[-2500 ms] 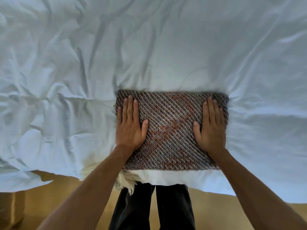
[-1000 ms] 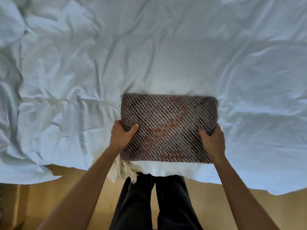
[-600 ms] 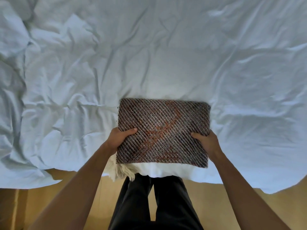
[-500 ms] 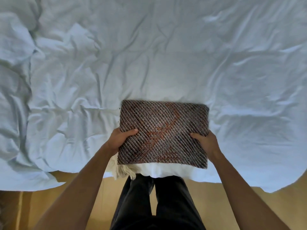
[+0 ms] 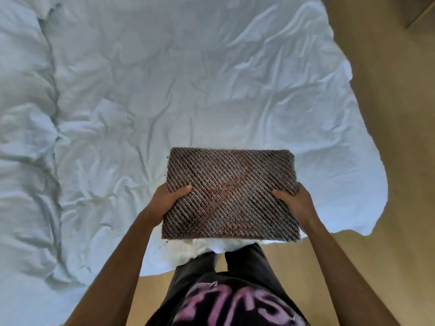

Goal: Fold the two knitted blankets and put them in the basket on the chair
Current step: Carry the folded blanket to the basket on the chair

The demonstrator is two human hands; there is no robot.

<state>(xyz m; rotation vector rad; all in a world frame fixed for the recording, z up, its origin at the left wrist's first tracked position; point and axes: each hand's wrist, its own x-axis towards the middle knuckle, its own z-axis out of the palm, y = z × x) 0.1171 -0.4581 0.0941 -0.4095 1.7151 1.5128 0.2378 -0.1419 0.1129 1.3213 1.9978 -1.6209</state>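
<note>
- Rumpled white bed (image 5: pixel 117 114) fills left and centre.
- Left hand (image 5: pixel 168 198) grasps left edge of knitted blanket (image 5: pixel 231 196), thumb on top.
- Knitted blanket is a folded brown-grey rectangle, held flat over the bed's near edge; white fabric (image 5: pixel 204 248) peeks out under its near side.
- Right hand (image 5: pixel 294 201) grasps right edge, thumb on top.
- Wooden floor (image 5: pixel 388 114) at right.

1. Left hand (image 5: pixel 168 200), right hand (image 5: pixel 295 203) — bare; forearms (image 5: pixel 122 250) uncovered behind the grip.
2. Top (image 5: pixel 235 300) — black, large pink lettering, below the grip.
3. Trousers (image 5: pixel 247 260): dark grey, directly beneath the grip.
</note>
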